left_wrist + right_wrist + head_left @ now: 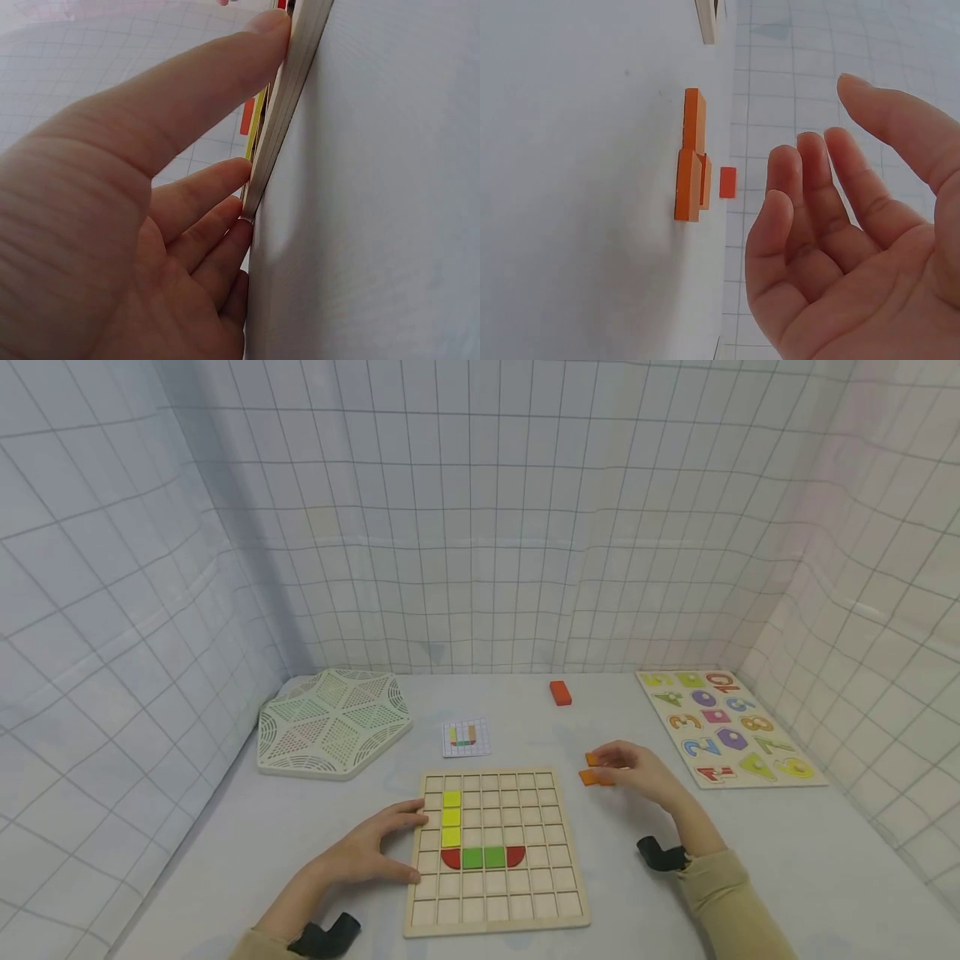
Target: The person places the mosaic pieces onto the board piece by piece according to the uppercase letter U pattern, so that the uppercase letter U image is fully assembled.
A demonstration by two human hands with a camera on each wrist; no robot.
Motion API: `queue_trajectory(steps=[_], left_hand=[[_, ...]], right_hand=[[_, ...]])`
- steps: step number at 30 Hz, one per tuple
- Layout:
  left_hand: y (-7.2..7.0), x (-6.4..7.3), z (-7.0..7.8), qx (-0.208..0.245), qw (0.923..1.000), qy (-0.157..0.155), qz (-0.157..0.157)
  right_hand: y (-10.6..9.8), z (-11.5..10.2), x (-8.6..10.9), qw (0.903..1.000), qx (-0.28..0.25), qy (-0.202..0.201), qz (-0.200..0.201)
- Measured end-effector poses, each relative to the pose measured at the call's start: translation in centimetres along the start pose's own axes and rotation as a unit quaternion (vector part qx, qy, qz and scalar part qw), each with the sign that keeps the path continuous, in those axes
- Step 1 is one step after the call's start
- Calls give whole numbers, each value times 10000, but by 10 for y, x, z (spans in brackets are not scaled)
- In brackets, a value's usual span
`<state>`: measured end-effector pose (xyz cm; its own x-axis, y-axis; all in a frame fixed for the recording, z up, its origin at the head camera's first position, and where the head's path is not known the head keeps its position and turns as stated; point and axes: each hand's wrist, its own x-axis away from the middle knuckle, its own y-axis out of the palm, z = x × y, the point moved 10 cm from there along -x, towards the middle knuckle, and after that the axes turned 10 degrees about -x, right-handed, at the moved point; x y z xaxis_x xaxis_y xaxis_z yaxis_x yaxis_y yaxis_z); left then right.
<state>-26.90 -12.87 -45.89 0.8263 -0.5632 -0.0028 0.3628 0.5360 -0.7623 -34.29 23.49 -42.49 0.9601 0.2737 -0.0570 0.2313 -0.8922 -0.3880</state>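
Note:
My left hand (365, 853) rests its fingertips and thumb on the left edge of a wooden grid board (497, 931), fingers extended. In the board, several yellow square tiles (451, 817) form a column. Below them, two green tiles (483, 857) lie in a row between two red rounded corner tiles (516, 856). Over a small cluster of orange tiles (694, 120), right of the board, hovers my right hand (633, 772). Its fingers are loosely bent, thumb apart, and nothing is between them in the right wrist view. The orange tiles lie on the table beneath.
A pattern card (466, 738) lies behind the board. Farther back is a red-orange block (560, 692). A white hexagonal patterned board (333, 724) sits at the left, a number-and-shape puzzle (731, 727) at the right. Gridded white curtains (510, 527) surround the table.

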Motion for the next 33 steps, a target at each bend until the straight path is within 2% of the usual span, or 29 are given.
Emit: queue_trajectory(steps=[7,16,33], left_hand=[[0,0,1,-39,10000,80,25],[0,1,0,33,10000,-2,28],[-1,0,1,17,10000,37,31]], right_hand=[[-8,8,0,9998,-62,116,142],[-10,19,-1,9993,2,311,214],[-9,27,-1,9981,455,262,332]])
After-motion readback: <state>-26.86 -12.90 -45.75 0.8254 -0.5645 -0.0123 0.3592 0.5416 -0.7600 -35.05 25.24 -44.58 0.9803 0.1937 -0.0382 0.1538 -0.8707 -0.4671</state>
